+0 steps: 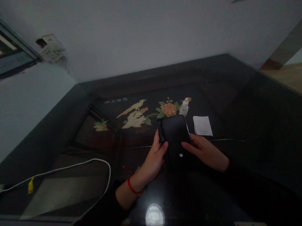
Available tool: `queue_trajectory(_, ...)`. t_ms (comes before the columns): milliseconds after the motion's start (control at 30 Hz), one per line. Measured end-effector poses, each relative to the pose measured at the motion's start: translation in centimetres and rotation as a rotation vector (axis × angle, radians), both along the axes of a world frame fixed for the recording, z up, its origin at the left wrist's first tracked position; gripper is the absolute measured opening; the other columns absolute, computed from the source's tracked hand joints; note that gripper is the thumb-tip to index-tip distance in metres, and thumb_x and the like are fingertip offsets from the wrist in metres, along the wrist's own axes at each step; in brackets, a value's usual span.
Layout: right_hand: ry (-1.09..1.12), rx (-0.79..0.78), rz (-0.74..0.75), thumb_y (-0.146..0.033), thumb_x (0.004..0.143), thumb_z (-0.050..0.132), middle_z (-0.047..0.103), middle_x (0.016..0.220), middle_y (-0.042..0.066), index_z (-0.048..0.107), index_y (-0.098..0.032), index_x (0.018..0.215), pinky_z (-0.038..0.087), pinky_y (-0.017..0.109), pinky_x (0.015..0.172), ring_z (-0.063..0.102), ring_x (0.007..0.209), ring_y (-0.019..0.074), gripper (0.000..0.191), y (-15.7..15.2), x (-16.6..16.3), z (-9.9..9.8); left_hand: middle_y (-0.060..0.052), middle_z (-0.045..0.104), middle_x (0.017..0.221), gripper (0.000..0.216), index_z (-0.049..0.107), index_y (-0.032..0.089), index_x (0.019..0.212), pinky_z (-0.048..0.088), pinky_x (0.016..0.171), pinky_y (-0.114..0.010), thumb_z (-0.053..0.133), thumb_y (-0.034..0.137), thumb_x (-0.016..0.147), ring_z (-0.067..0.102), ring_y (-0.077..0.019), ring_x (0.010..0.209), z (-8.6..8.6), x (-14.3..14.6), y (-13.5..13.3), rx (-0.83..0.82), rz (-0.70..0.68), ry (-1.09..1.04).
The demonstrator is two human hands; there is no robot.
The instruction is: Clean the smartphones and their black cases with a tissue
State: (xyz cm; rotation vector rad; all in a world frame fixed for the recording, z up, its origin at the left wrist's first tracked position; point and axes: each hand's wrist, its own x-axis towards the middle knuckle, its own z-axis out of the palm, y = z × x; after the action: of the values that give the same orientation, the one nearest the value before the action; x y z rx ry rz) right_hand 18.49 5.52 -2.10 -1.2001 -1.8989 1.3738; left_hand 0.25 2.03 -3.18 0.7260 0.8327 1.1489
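Observation:
A large black phone-like device (174,135) with a dark screen is held upright between both hands over the black table. Near its lower part a small round whitish icon glows. My left hand (153,157) grips the left edge, its thumb on the front face; a red cord bracelet circles that wrist. On the opposite edge, my right hand (207,150) is closed round the device, with the thumb lying over the screen. Fingers behind the device are hidden. Just beyond it stand a small clear bottle with a white top (184,107) and a folded white cloth or tissue (202,126).
The glossy black table (231,87) bears a bird-and-flower picture (136,119). A white cable (95,160) with a yellow tag (30,185) loops across the left side. Wall sockets (52,47) sit at the upper left, beside a window. A round light reflection shows near the front.

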Motion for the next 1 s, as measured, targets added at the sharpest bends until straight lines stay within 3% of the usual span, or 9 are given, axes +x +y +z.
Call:
queue_trajectory(200, -0.197, 0.156, 0.018, -0.038, 0.092, 0.044, 0.072, 0.087, 0.008, 0.06, -0.018, 0.093, 0.053, 0.034, 0.07, 0.069, 0.08, 0.0226, 0.026, -0.5, 0.0, 0.1, 0.002, 0.031, 0.155, 0.068, 0.026, 0.032, 0.148, 0.016, 0.119, -0.033, 0.058, 0.029, 0.088, 0.024, -0.0182, 0.144, -0.4, -0.2, 0.1, 0.122, -0.02, 0.095)
queue_trajectory(400, -0.648, 0.304, -0.006, -0.041, 0.096, 0.041, 0.073, 0.082, 0.01, 0.06, -0.016, 0.102, 0.049, 0.03, 0.063, 0.072, 0.075, 0.0244, 0.032, -1.5, -1.0, 1.1, -0.001, 0.031, 0.156, 0.074, 0.017, 0.031, 0.151, 0.013, 0.12, -0.033, 0.058, 0.029, 0.089, 0.024, -0.017, 0.144, -0.7, 0.3, -0.5, 0.101, -0.021, 0.128)
queue_trajectory(533, -1.003, 0.369, -0.019, -0.048, 0.097, 0.037, 0.073, 0.075, 0.012, 0.059, -0.015, 0.099, 0.043, 0.029, 0.054, 0.072, 0.069, 0.0286, 0.04, -1.9, -1.7, 2.2, -0.004, 0.038, 0.152, 0.079, 0.017, 0.031, 0.15, 0.022, 0.118, -0.038, 0.062, 0.027, 0.086, 0.033, -0.0201, 0.14, -0.4, 0.7, -0.4, 0.069, -0.008, 0.075)
queue_trajectory(700, -1.133, 0.447, -0.07, -0.055, 0.096, 0.034, 0.07, 0.066, 0.012, 0.059, -0.016, 0.089, 0.035, 0.026, 0.048, 0.071, 0.064, 0.0277, 0.047, -2.1, -2.0, 2.1, -0.007, 0.047, 0.145, 0.083, 0.021, 0.028, 0.149, 0.032, 0.112, -0.042, 0.068, 0.024, 0.081, 0.043, -0.0242, 0.134, -0.1, 0.9, -0.3, 0.017, -0.012, 0.043)
queue_trajectory(800, -1.073, 0.438, -0.082, -0.056, 0.095, 0.035, 0.069, 0.065, 0.012, 0.059, -0.017, 0.089, 0.036, 0.027, 0.049, 0.07, 0.063, 0.0267, 0.046, -1.8, -1.6, 1.3, -0.007, 0.049, 0.143, 0.083, 0.023, 0.029, 0.148, 0.034, 0.111, -0.041, 0.069, 0.022, 0.079, 0.045, -0.0242, 0.131, 0.0, 1.0, -0.3, 0.0, 0.022, 0.03)
queue_trajectory(867, -0.909, 0.38, -0.09, -0.056, 0.094, 0.038, 0.069, 0.068, 0.011, 0.058, -0.019, 0.09, 0.04, 0.028, 0.052, 0.069, 0.065, 0.0256, 0.043, -1.3, -1.1, 0.9, -0.006, 0.051, 0.141, 0.081, 0.026, 0.03, 0.147, 0.036, 0.109, -0.041, 0.069, 0.023, 0.079, 0.048, -0.0239, 0.129, 0.2, 0.8, 0.0, -0.014, 0.037, 0.008)
queue_trajectory(933, -0.589, 0.209, -0.021, -0.055, 0.093, 0.041, 0.068, 0.072, 0.008, 0.058, -0.019, 0.091, 0.045, 0.03, 0.055, 0.068, 0.066, 0.0225, 0.039, -0.6, -0.3, 0.6, -0.005, 0.053, 0.139, 0.079, 0.029, 0.031, 0.145, 0.039, 0.107, -0.041, 0.07, 0.024, 0.078, 0.05, -0.0241, 0.126, 0.3, 0.3, 0.4, -0.024, 0.066, 0.003)
queue_trajectory(1000, -0.202, -0.058, 0.113, -0.053, 0.091, 0.046, 0.068, 0.079, 0.006, 0.057, -0.018, 0.098, 0.051, 0.03, 0.059, 0.067, 0.071, 0.0198, 0.038, 0.1, 0.3, 0.5, -0.005, 0.054, 0.138, 0.077, 0.033, 0.031, 0.144, 0.039, 0.106, -0.04, 0.071, 0.025, 0.077, 0.05, -0.0239, 0.126, 0.5, -0.4, 1.0, -0.006, 0.127, 0.02)
